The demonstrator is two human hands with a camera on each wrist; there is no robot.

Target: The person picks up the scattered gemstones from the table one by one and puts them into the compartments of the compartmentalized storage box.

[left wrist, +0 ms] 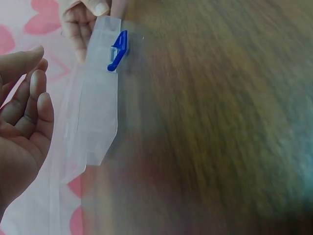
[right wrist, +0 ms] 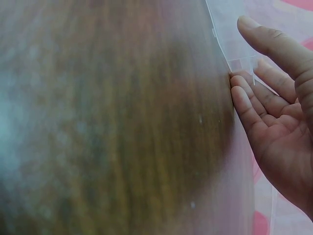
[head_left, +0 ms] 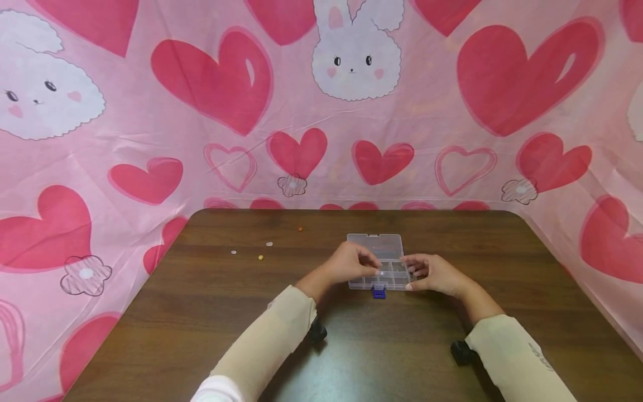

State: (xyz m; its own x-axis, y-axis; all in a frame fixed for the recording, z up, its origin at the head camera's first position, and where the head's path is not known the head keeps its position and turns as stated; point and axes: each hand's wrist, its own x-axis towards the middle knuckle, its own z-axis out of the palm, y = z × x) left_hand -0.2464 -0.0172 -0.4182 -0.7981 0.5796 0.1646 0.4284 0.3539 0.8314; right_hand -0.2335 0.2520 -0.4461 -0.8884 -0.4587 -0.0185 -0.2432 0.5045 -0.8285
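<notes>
On a dark wood-grain table (head_left: 382, 357) before a pink heart-and-rabbit backdrop (head_left: 346, 120), we see one clear plastic compartment box (head_left: 374, 245), lid open, blue latch (head_left: 379, 293) in front. The left hand's (head_left: 350, 262) fingers draw close above it; we cannot tell whether they hold anything. The right hand (head_left: 438, 274) grips its right end. Well leftward lie four tiny pieces: two whitish pieces (head_left: 269, 244), one yellow piece (head_left: 260, 257), one orange piece (head_left: 300, 229).

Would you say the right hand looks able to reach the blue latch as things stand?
Probably yes: the right hand is close by, and nothing covers the blue latch.
</notes>
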